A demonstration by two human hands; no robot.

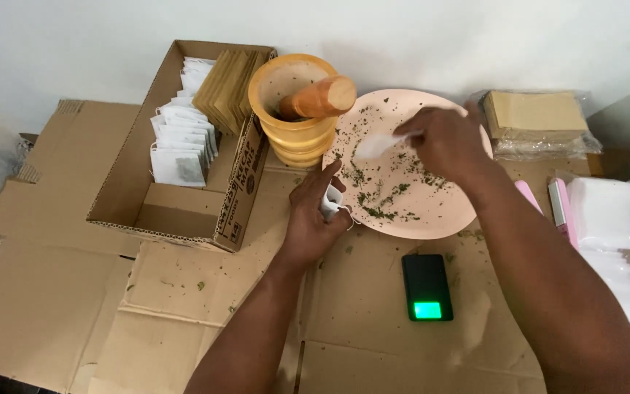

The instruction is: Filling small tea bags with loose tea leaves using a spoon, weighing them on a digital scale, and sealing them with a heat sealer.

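My right hand (446, 142) hovers over a pale pink plate (461, 211) strewn with dried green herb flakes, gripping a white plastic spoon (375, 146) whose bowl points left. My left hand (313, 215) sits at the plate's near left rim, pinching a small white tea bag (332, 201). Just beyond the left hand stands a yellow wooden mortar (293, 117) with a pestle (321, 97) leaning in it.
A cardboard box (184, 208) at the left holds white filled tea bags (180, 142) and brown envelopes (227, 87). A small black scale (426, 286) with a green lit display lies below the plate. At the right are bagged brown envelopes (537, 120), pink objects (559, 204) and white bags (607, 215). Flattened cardboard covers the surface.
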